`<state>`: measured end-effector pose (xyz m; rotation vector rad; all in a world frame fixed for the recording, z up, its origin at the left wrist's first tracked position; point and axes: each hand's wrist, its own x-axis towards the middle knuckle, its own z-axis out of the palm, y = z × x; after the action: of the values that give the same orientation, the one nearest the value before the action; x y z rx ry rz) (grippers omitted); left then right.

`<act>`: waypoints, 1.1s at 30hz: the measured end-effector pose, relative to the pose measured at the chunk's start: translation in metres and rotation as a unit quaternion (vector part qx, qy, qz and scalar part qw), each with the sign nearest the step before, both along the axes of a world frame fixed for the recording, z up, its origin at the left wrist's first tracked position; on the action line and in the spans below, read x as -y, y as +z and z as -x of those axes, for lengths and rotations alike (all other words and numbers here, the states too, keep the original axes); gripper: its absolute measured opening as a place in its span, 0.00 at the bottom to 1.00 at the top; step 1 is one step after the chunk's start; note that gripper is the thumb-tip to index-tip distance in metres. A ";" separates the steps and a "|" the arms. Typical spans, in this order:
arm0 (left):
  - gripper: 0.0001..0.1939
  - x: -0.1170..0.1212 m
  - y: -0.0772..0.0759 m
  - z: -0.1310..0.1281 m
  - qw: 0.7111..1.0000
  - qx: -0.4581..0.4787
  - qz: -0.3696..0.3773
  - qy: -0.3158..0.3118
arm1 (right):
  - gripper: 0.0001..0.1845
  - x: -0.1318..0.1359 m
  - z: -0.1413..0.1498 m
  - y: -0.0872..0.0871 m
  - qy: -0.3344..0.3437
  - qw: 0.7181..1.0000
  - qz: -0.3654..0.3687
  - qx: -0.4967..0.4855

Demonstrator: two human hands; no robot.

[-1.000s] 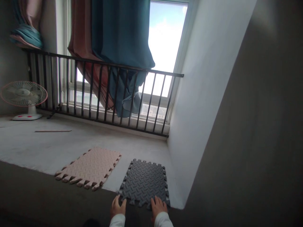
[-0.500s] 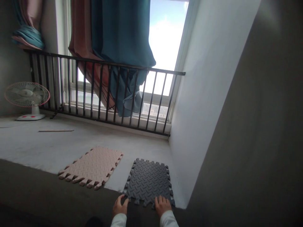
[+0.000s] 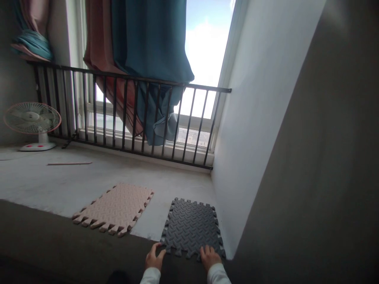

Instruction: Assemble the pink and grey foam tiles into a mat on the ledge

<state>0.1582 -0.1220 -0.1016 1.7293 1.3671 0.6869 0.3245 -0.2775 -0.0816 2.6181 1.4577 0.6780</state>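
A dark grey foam mat (image 3: 192,225) with jigsaw edges and a raised tread pattern lies on the ledge close to the right side wall. Its near edge overhangs the ledge slightly. My left hand (image 3: 154,257) grips the near left corner, thumb and fingers apart around it. Toward the near right corner, my right hand (image 3: 210,257) has its fingers on top of the mat's edge; its underside is hidden. To the left, apart from the grey one, lies a pink foam mat (image 3: 118,207) with the same kind of edges.
The pale ledge (image 3: 166,179) ends at a black railing (image 3: 124,112) before the window. Blue and pink curtains (image 3: 151,43) hang there. A fan (image 3: 32,122) and a thin stick (image 3: 69,163) are on the left. The white wall (image 3: 248,130) bounds the right.
The grey mat has slid right, nearer the side wall, with both my hands moving along with it. The pink mat stays where it was.
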 end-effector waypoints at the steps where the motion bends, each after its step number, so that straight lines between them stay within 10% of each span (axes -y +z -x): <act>1: 0.13 0.001 0.001 -0.001 1.000 -0.001 -0.001 -0.009 | 0.19 0.002 -0.002 0.000 -0.003 1.000 0.002 0.002; 20: 0.23 0.013 -0.001 -0.003 0.993 0.038 -0.059 -0.091 | 0.20 0.013 -0.013 0.023 -0.077 0.972 0.092 -0.201; 24: 0.23 0.011 -0.006 -0.004 0.993 0.039 -0.070 -0.089 | 0.18 0.015 -0.023 0.033 -0.031 0.955 -0.035 -0.294; 27: 0.23 0.010 -0.007 -0.004 0.992 0.054 -0.075 -0.088 | 0.17 0.011 -0.028 0.047 -0.005 0.823 -0.229 -0.519; 31: 0.22 0.009 -0.008 -0.003 0.992 0.059 -0.071 -0.089 | 0.24 0.005 -0.016 0.075 0.045 0.457 -0.408 -0.789; 33: 0.22 0.009 -0.009 -0.003 0.992 0.058 -0.068 -0.091 | 0.24 0.004 -0.005 0.090 0.075 0.356 -0.452 -0.814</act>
<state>0.1607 -0.1309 -0.1103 1.8624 1.0900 0.7797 0.3297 -0.2813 0.0086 3.6050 1.2521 -3.1002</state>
